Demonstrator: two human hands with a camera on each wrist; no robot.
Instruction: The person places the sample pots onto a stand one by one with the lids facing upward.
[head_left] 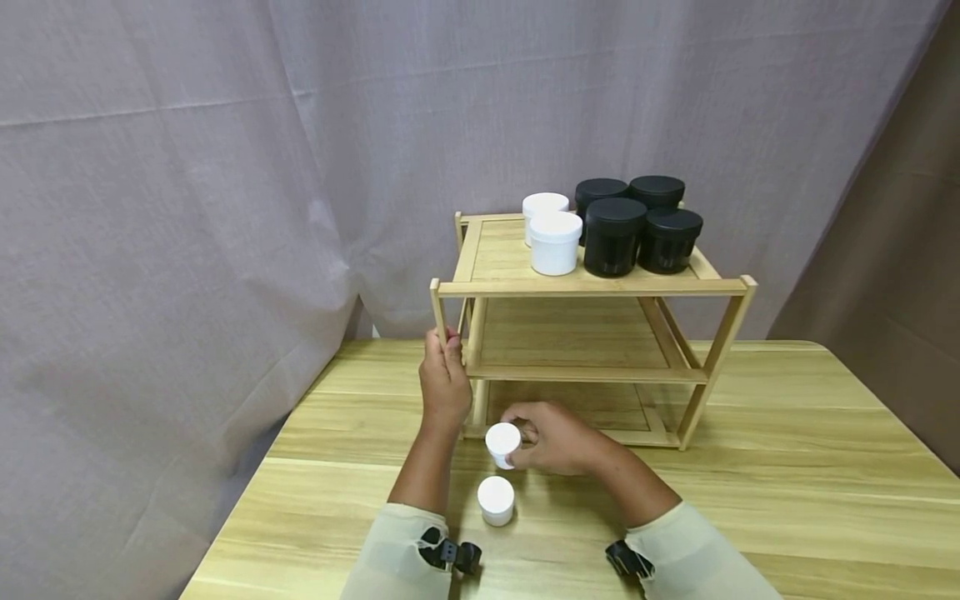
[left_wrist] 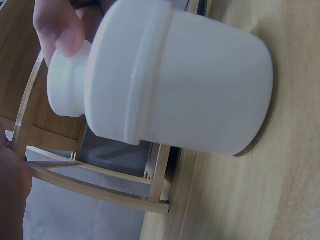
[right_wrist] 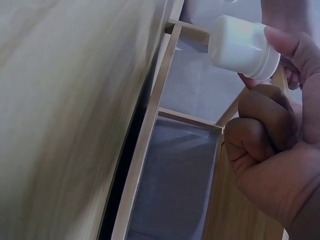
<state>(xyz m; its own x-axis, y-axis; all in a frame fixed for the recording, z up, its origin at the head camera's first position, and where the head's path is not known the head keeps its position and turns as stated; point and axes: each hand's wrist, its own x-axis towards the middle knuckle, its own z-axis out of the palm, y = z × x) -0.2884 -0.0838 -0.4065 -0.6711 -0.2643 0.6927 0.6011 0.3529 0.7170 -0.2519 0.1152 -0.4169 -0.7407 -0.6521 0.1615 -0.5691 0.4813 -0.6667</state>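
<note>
1. right hand (head_left: 551, 437): grip closed around a small white jar (head_left: 502, 442), held just above the desk (head_left: 787, 500) in front of the bamboo rack (head_left: 592, 287).
2. left hand (head_left: 444, 379): grip closed on the rack's front left post.
3. progress, as judged: 2 white jars (head_left: 553, 242) and 4 black jars (head_left: 615, 236) stand on the top shelf; a second small white jar (head_left: 497, 500) stands on the desk; the middle and bottom shelves hold nothing.
4. the left wrist view shows the standing jar (left_wrist: 190, 85) close up; the right wrist view shows the thumb on the held jar (right_wrist: 245, 47).
</note>
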